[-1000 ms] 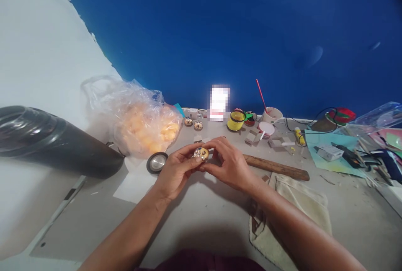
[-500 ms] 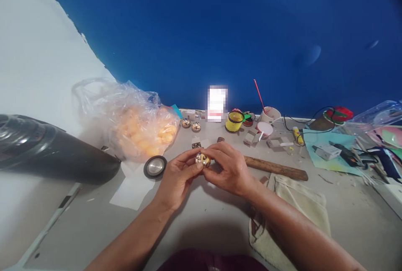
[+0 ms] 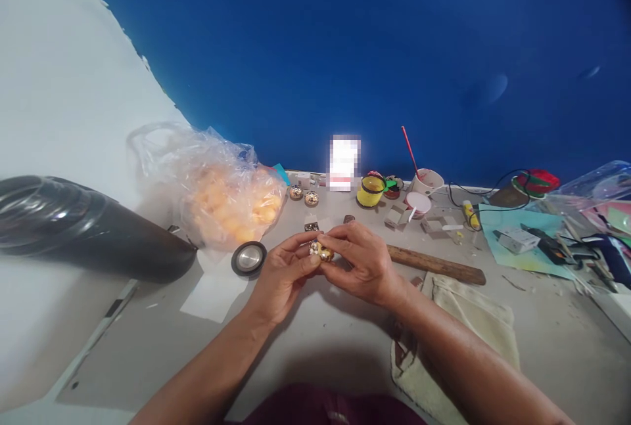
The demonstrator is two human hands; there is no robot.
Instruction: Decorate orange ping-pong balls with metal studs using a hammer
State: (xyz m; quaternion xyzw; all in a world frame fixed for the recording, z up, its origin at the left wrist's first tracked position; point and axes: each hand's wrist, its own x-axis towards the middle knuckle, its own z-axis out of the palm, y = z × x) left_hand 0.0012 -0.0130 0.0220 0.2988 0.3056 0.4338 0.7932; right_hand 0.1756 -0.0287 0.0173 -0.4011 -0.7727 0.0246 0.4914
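Note:
Between my hands, above the grey table, is a small round yellow ball (image 3: 324,253) studded with shiny silver-white pieces. My left hand (image 3: 282,278) grips it from the left, the thumb lying along its lower side. The thumb and fingers of my right hand (image 3: 363,262) close on the ball's right side, hiding part of it. Just behind my fingertips sits a small dark, glittering item (image 3: 311,226), partly covered. Two similar studded balls, one on the left (image 3: 296,192) and one on the right (image 3: 311,198), rest farther back.
A clear bag of orange-yellow balls (image 3: 236,205), a black-rimmed round dish (image 3: 249,259) and a large dark cylinder (image 3: 133,234) are at left. A wooden stick (image 3: 436,265) and beige cloth (image 3: 476,320) lie right. Behind stand a yellow cup (image 3: 369,194) and a white tub (image 3: 418,205).
The whole view has shifted slightly, so things appear a little farther right. The ball seems slightly turned between my fingers; both hands keep their hold.

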